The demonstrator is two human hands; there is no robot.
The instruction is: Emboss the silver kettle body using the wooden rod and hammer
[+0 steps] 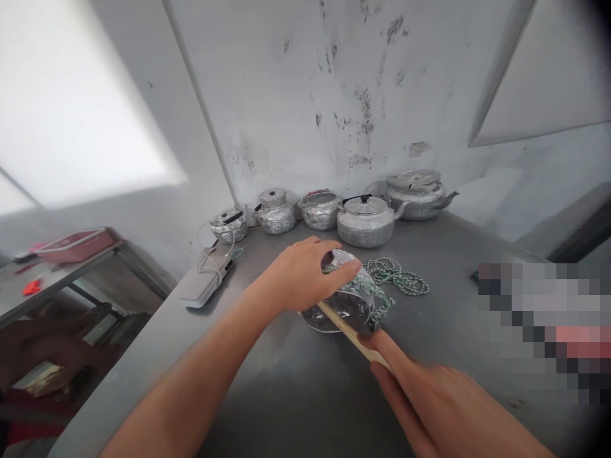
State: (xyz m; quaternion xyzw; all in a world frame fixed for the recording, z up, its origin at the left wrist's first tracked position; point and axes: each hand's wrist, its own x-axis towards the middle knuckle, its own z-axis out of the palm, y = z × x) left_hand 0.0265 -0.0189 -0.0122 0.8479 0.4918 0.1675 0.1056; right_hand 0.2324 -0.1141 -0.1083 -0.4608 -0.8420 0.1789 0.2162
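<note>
My left hand (300,275) rests on top of a small shiny metal pot (344,305) lying on its side on the grey metal table (267,381), holding it steady. A green-and-white cord (398,277) is wound around the pot and trails in loops to its right. My right hand (420,388) grips a thin wooden stick (341,324) whose far end lies against the pot's rim.
Several aluminium kettles and pots (366,220) stand in a row along the stained white wall. A white device with a cable (206,280) lies near the table's left edge. A lower table with a red tray (79,245) stands at the left.
</note>
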